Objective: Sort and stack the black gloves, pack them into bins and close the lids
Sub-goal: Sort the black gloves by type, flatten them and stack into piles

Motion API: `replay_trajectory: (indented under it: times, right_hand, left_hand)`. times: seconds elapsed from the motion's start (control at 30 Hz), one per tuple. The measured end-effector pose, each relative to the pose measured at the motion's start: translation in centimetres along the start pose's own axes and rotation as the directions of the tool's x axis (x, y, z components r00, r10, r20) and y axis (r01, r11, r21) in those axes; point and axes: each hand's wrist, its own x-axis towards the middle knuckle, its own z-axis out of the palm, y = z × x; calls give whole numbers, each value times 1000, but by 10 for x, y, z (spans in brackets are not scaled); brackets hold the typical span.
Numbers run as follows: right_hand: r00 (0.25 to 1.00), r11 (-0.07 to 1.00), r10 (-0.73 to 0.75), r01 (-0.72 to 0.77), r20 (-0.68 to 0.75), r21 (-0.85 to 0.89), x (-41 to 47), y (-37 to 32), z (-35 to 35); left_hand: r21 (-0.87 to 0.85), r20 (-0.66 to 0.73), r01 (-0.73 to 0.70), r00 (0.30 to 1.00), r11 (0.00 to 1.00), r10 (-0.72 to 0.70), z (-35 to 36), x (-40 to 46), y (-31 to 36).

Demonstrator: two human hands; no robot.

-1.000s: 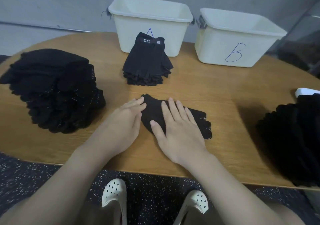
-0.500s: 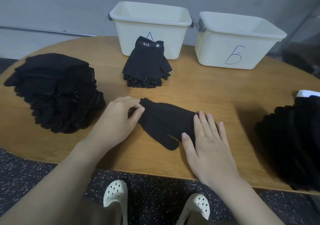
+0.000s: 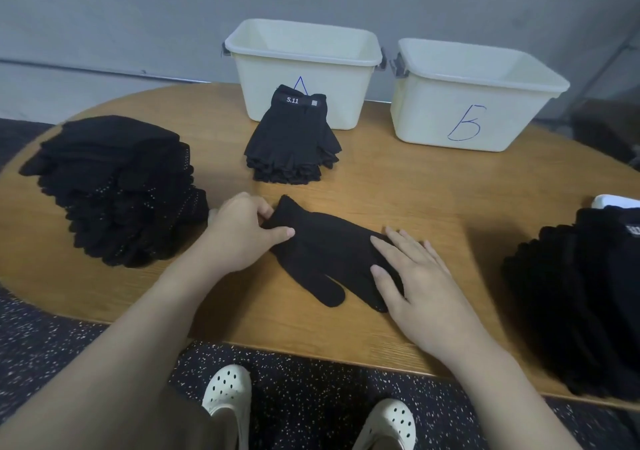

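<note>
Head view, near to far, with the flat glove [image 3: 322, 241] in the table's middle as landmark. Nearest, below the wooden table [image 3: 398, 193] edge: two white perforated clogs [image 3: 227, 397] on speckled floor. On the glove itself: left hand [image 3: 239, 233] pinching the cuff end between thumb and curled fingers; right hand [image 3: 415, 276] lying flat, fingers spread and straight, pressing the glove's finger end down. Left of the glove: a tall pile of dotted black gloves [image 3: 117, 186], just beside the left hand. Right of the glove, well apart: another dark glove pile [image 3: 581, 304] at the table's right edge. Behind the glove: a neat stack of fingerless gloves [image 3: 294, 138] marked 5.11, touching bin A [image 3: 304, 65]. Farther right behind: bin B [image 3: 474, 103], open like bin A, no lids on.
</note>
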Motion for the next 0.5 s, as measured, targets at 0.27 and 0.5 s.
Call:
replay_trajectory:
  times: [0.27,0.5]
  right_hand:
    - [999,992,30,-25,-41,127,-1,13,-6]
    - [997,994,47,-40,-64,102,2,9,-4]
  left_hand:
    - [-331,-307,-164,950,929,58,11,-14,15]
    - [-239,-461,-446,834,862,304,37,-46,42]
